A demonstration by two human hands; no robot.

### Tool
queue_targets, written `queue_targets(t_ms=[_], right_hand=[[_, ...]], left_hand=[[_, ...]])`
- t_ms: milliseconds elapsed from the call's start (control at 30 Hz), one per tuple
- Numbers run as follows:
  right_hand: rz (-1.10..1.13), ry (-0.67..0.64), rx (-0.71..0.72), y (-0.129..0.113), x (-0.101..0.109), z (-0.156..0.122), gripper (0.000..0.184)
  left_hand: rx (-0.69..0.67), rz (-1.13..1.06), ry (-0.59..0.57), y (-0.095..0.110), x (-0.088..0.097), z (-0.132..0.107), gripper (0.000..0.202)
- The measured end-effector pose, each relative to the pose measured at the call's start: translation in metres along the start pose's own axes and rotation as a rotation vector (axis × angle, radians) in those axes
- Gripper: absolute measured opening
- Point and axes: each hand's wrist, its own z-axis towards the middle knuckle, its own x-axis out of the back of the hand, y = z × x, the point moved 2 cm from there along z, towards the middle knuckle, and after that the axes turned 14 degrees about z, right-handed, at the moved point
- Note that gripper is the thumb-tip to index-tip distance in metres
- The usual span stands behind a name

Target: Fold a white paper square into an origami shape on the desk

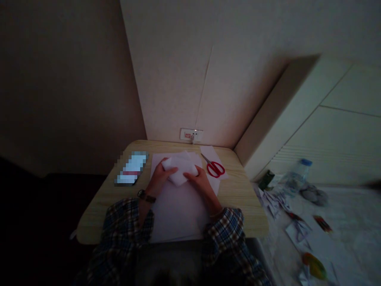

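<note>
A folded piece of white paper point(180, 169) is held up between both hands, above a stack of white sheets point(177, 214) on the small wooden table. My left hand point(163, 171) grips its left side, thumb on top and fingers behind. On the right side my right hand point(199, 179) pinches it the same way, fingers mostly hidden under the paper. Red-handled scissors point(216, 169) lie just right of my right hand, partly over a narrow strip of paper point(208, 151).
A phone point(132, 169) with a blurred screen lies at the table's point(98, 214) left. Behind is a wall with a socket point(191, 134). To the right, a lower white surface holds paper scraps point(275, 202), a water bottle point(300, 172) and a yellow-green object point(314, 266).
</note>
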Motion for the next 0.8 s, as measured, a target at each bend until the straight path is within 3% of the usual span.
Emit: queue_targets(t_ms=[200,300,467,800], right_hand=[[0.044,0.074,0.049,-0.0057,0.0017,0.0012,0.027],[0.056,0.096,0.077,-0.0055,0.0027,0.0031,0.026],[0.039,0.008,0.044,0.0005,0.0002,0.0045,0.024],[-0.108,0.078,0.153,-0.0067,0.002,0.0022,0.022]], left_hand=[[-0.038,0.099,0.05,0.0038,0.0015,-0.0007,0.06],[-0.018,0.083,0.059,0.0071,0.0013,-0.0029,0.055],[0.053,0.011,0.141,0.0088,0.0017,-0.004,0.053],[-0.03,-0.036,0.139,0.0047,0.0076,-0.0005,0.038]])
